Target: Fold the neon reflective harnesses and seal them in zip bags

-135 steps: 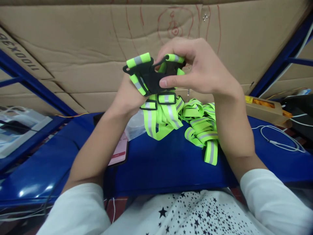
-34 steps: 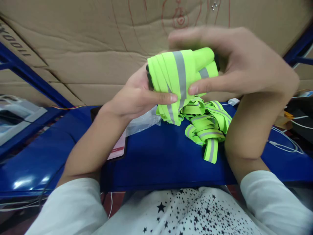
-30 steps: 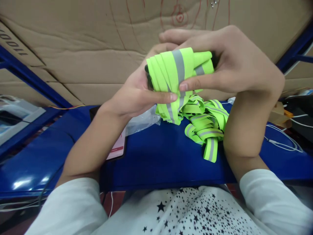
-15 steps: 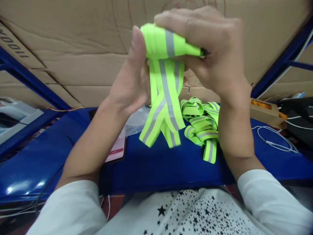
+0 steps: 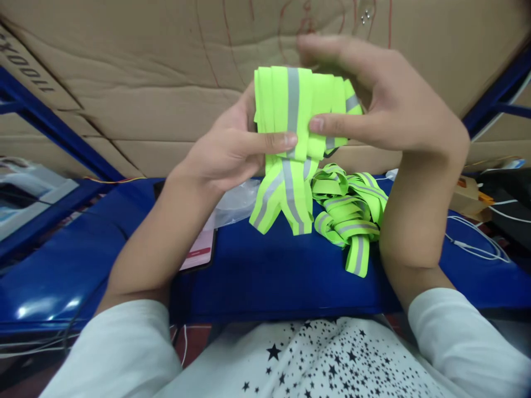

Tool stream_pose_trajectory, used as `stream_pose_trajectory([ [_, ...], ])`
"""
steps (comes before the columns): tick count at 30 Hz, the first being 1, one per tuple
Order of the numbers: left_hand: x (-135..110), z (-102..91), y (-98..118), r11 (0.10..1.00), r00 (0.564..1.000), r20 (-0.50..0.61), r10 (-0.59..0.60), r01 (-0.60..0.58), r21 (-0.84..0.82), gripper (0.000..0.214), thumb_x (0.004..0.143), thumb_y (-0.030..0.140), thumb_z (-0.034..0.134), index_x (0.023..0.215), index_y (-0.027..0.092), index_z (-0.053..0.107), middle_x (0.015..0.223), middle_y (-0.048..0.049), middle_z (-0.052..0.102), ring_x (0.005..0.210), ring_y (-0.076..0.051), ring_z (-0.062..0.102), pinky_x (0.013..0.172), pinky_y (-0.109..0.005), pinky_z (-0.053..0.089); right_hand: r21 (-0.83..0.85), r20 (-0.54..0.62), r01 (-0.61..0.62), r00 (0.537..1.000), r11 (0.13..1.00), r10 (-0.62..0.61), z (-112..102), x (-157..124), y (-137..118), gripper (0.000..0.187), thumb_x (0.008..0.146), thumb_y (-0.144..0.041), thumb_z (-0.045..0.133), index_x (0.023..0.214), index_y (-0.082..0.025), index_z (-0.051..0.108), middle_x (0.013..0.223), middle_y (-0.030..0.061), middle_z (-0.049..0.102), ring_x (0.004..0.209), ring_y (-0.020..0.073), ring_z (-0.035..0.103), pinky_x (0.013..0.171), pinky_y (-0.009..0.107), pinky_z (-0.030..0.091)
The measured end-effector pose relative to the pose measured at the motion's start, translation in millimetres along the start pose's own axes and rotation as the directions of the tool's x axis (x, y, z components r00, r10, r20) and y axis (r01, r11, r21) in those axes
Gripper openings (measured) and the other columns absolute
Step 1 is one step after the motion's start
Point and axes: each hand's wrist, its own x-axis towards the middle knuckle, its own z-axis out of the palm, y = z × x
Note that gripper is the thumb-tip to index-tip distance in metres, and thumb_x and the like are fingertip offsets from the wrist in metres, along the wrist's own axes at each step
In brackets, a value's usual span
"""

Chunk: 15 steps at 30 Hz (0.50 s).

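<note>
A folded bundle of neon-yellow reflective strap with a grey stripe is held up in front of me. My left hand grips its left side, thumb across the front and fingers hidden behind. At its right end, the thumb of my right hand presses on the front; the other fingers reach over and behind, blurred and partly hidden. Loose strap ends hang below the bundle in crossing loops. On the blue table beneath lies a tangled heap of the same strap, left of my right forearm.
Big cardboard stands upright behind the table. A phone or tablet and clear plastic lie near my left forearm. To the right are a coiled white cable and an open small carton. Blue metal posts flank both sides.
The bundle has come down and turned to show its broad, flat face. My left thumb now lies across its front. My right hand has shifted right and opened somewhat, thumb now in front.
</note>
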Motion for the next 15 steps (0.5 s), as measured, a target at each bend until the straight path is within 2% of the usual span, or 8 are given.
stream_pose_trajectory([
  [3, -4.2, 6.1, 2.4, 1.000, 0.999, -0.034, -0.006, 0.006, 0.002, 0.072, 0.080, -0.005, 0.072, 0.142, 0.025, 0.051, 0.129, -0.0044, 0.070, 0.135, -0.032, 0.061, 0.109, -0.052, 0.053, -0.054, 0.063, -0.007, 0.998, 0.999, 0.011, 1.7, 1.2, -3.4, 0.069, 0.097, -0.057, 0.062, 0.155, -0.023, 0.047, 0.155, -0.0032, 0.054, 0.141, 0.0256, 0.053, 0.124, 0.034, 0.041],
  [7, -8.2, 13.5, 1.4, 0.999, 0.990, -0.129, 0.053, -0.052, 0.009, 0.084, 0.073, -0.010, 0.073, 0.143, 0.033, 0.052, 0.135, -0.0002, 0.065, 0.144, -0.032, 0.053, 0.114, -0.050, 0.050, -0.093, 0.047, 0.014, 0.999, 0.996, -0.010, -0.6, -0.2, -14.6, 0.073, 0.096, -0.059, 0.062, 0.159, -0.030, 0.039, 0.162, -0.0076, 0.044, 0.150, 0.0255, 0.043, 0.127, 0.034, 0.034],
  [9, -8.3, 12.6, -1.2, 0.992, 0.980, -0.162, 0.117, -0.106, 0.074, 0.082, 0.071, -0.009, 0.076, 0.139, 0.033, 0.055, 0.141, -0.0003, 0.061, 0.150, -0.033, 0.045, 0.117, -0.049, 0.047, -0.115, 0.038, 0.038, 0.999, 0.993, -0.034, -3.5, -2.0, -22.5, 0.067, 0.097, -0.055, 0.061, 0.157, -0.034, 0.040, 0.161, -0.0111, 0.045, 0.150, 0.0245, 0.043, 0.126, 0.032, 0.034],
  [11, -6.9, 8.7, -3.2, 0.961, 0.960, -0.163, 0.226, -0.192, 0.199, 0.075, 0.074, -0.003, 0.077, 0.138, 0.029, 0.056, 0.147, -0.0006, 0.055, 0.155, -0.033, 0.035, 0.120, -0.048, 0.043, -0.122, 0.022, 0.052, 0.999, 0.991, -0.049, -6.6, -4.0, -30.3, 0.055, 0.099, -0.053, 0.057, 0.151, -0.038, 0.047, 0.153, -0.0145, 0.053, 0.143, 0.0239, 0.050, 0.121, 0.030, 0.038],
  [13, -4.8, 4.2, -3.2, 0.883, 0.923, -0.101, 0.372, -0.318, 0.345, 0.065, 0.082, 0.006, 0.074, 0.141, 0.026, 0.055, 0.157, 0.0013, 0.045, 0.159, -0.031, 0.024, 0.123, -0.049, 0.036, -0.106, 0.001, 0.060, 0.998, 0.993, -0.060, -8.9, -5.5, -36.6, 0.048, 0.103, -0.057, 0.046, 0.145, -0.036, 0.054, 0.145, -0.0143, 0.060, 0.136, 0.0232, 0.056, 0.116, 0.030, 0.042],
  [15, -3.0, 2.1, -1.3, 0.824, 0.899, -0.052, 0.436, -0.375, 0.424, 0.049, 0.093, 0.018, 0.063, 0.142, 0.023, 0.055, 0.162, 0.0040, 0.036, 0.161, -0.030, 0.016, 0.123, -0.051, 0.031, -0.067, -0.020, 0.099, 0.995, 0.993, -0.101, -9.7, -5.4, -39.7, 0.055, 0.105, -0.061, 0.031, 0.140, -0.028, 0.056, 0.141, -0.0107, 0.063, 0.130, 0.0221, 0.059, 0.114, 0.032, 0.045],
])
